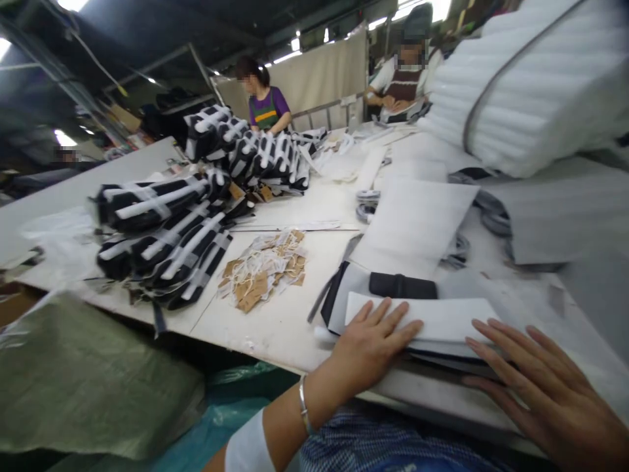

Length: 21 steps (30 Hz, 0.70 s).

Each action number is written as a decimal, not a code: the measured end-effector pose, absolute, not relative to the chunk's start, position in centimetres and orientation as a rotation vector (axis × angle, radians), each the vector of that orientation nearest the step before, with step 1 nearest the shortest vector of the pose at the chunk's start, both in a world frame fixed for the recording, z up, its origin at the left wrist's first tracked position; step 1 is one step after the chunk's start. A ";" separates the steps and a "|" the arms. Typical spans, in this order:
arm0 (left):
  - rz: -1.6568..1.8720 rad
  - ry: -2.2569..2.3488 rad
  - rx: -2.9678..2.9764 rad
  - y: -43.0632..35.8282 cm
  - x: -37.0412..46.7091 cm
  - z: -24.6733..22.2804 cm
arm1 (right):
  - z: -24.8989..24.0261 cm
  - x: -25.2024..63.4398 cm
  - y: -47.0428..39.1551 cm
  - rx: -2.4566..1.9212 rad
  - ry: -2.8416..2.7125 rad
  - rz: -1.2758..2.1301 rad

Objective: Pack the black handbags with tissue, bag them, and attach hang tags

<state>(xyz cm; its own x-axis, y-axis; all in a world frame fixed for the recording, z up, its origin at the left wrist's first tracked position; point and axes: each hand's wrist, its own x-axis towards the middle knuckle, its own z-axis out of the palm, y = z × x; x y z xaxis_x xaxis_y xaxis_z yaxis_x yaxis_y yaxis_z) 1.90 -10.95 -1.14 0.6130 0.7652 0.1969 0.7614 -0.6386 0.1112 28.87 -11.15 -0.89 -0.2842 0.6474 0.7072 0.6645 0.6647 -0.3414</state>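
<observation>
Our L hand (368, 337), fingers spread, lies flat on a smooth white foam-like strip (445, 318); our R hand (538, 380), also spread, touches its R end. Strip's atop grey-&-black fabric (338, 311) nr table (275, 334) edge.

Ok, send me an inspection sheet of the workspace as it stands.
Surface: white table, seams showing
Job's things: white strip; black piece just beyond it
Clutter: heaped brown tags with white strings; piled black-and-white bundles
Hands: left hand flat on the strip; right hand spread at its right end
Cables: thin cord overhead, upper left
Surroundings: co-worker in purple, another in an apron; strapped white stack at right
</observation>
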 end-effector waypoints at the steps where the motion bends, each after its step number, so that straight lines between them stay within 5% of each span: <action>1: 0.364 1.315 2.787 -10.8 1.9 -1.3 | -0.6 30.0 -11.8 -1.064 -2.029 -0.072; 21: 0.485 1.214 2.938 -9.8 1.7 -1.7 | -2.8 30.1 -15.7 -1.610 -1.972 -0.429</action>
<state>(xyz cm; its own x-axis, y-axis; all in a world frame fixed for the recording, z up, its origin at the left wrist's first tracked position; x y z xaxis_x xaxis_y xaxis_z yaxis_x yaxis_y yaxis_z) 1.71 -9.77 -1.70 0.6699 0.6777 0.3033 0.7000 -0.7126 0.0461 30.11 -15.66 -2.84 -0.1288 0.7919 0.5970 0.9682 0.2306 -0.0970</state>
